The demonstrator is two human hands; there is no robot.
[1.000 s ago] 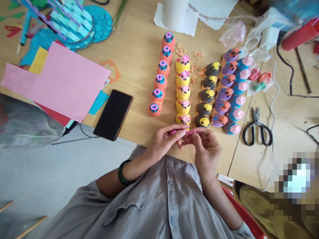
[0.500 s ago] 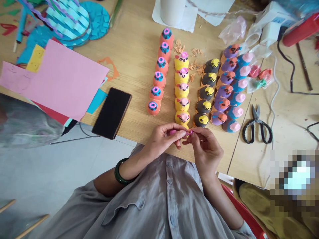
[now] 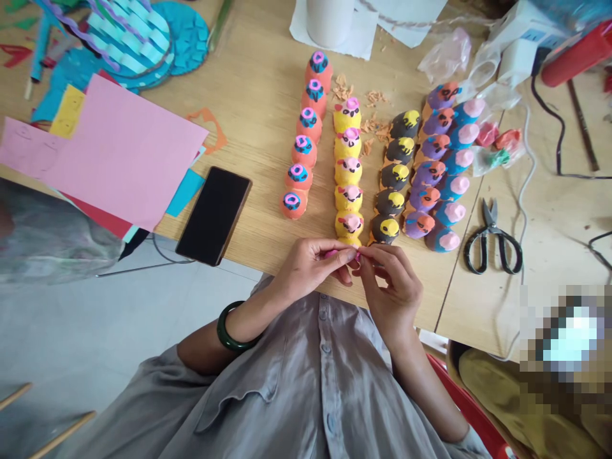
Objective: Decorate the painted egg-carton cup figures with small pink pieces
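My left hand (image 3: 310,264) and my right hand (image 3: 392,287) meet at the near edge of the wooden table (image 3: 268,95). Both pinch a small piece of pink clay (image 3: 356,255) between fingertips; most of it is hidden by the fingers. Just beyond my hands stand rows of painted figures: an orange row (image 3: 303,150), a yellow row (image 3: 349,169), a black-and-yellow row (image 3: 394,178), a purple row (image 3: 430,159) and a blue row with pink tops (image 3: 454,175).
A black phone (image 3: 214,215) lies left of my hands, next to pink paper sheets (image 3: 115,150). Black scissors (image 3: 492,239) lie at the right. A white roll (image 3: 329,19), plastic bags (image 3: 447,54), a white power strip (image 3: 523,35) and cables sit at the back.
The pink clay strip stretched between my hands has been pressed shorter; my fingertips have drawn together. The view has shifted slightly.
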